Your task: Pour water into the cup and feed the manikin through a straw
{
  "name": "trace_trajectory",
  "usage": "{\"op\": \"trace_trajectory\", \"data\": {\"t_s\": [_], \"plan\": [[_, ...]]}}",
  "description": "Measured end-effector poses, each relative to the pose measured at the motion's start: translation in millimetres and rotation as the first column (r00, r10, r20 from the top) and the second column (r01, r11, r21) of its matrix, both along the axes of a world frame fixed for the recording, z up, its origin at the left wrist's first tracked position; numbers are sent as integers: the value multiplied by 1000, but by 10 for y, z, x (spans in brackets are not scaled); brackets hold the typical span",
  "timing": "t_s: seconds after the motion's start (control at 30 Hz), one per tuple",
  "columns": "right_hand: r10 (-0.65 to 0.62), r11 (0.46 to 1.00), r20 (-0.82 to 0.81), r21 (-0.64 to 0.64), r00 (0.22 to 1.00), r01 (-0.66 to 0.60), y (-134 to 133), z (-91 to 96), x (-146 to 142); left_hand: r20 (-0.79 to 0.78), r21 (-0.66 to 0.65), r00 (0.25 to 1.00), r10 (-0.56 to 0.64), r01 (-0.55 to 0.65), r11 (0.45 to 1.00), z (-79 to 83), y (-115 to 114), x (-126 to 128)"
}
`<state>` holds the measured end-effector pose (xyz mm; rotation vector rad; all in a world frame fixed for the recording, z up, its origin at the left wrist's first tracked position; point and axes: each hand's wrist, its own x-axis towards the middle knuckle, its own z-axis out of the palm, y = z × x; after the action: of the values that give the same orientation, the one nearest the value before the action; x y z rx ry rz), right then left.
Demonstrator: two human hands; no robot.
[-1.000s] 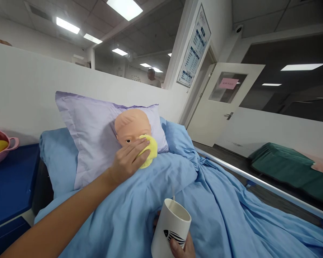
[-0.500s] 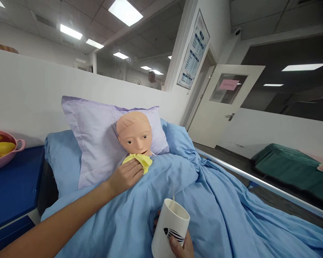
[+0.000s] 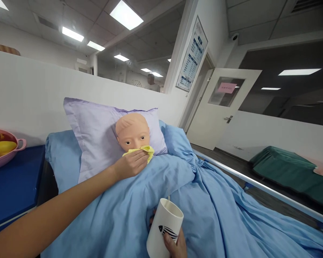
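Observation:
A mannequin (image 3: 131, 129) lies in the bed with its head on a lilac pillow (image 3: 94, 143). My left hand (image 3: 131, 164) is closed on a yellow cloth (image 3: 150, 151) and presses it over the mannequin's mouth and chin, which are hidden. Low in front, my right hand (image 3: 177, 245) is wrapped round a white mug (image 3: 161, 238) with a black striped fish on it. A thin, pale stick or straw (image 3: 168, 199) stands up from the mug's rim. The mug is tilted slightly, above the blue quilt (image 3: 199, 215).
To the left, a pink basin (image 3: 5, 159) with fruit-like items stands on a blue-topped cabinet (image 3: 13, 193). A metal bed rail (image 3: 247, 173) runs along the right side. Beyond it are an open door (image 3: 218, 107) and a green-covered bed (image 3: 288, 172).
My left hand has moved up and slightly right with the yellow cloth, which now covers the mannequin's mouth. The mug in my right hand has shifted a little left.

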<state>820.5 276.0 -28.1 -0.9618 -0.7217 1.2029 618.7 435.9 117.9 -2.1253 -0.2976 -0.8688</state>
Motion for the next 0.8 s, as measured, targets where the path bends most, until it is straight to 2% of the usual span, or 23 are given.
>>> {"op": "trace_trajectory", "data": {"t_s": [0.1,0.2,0.27,0.4,0.5,0.6,0.67,0.8], "plan": [[-1,1000,-16,-17,1000,1,-1,-14,-7,9,-66,1000,2,-1,998,-160,-107,-92],[5,999,-30,-50,1000,-7,-3,-17,-11,53,-113,999,2,4,994,-189,-217,-127],[18,999,-29,-45,999,-19,-4,-13,-15,102,-112,995,-16,28,993,-95,-257,-117],[30,1000,-39,9,999,-30,-2,2,-30,211,-72,976,-61,77,994,200,-205,-55],[15,1000,-61,21,998,-14,-2,-4,-32,168,-67,985,-34,46,997,256,-100,-13],[19,1000,-50,23,999,-17,1,-26,-22,90,-75,995,-30,37,997,107,-34,-14],[26,999,-37,23,999,-25,6,-35,-20,98,-97,995,-36,45,994,-36,-37,-42],[28,999,-39,29,999,-27,21,-35,-27,125,-155,992,12,8,988,-259,-171,-113]]}}
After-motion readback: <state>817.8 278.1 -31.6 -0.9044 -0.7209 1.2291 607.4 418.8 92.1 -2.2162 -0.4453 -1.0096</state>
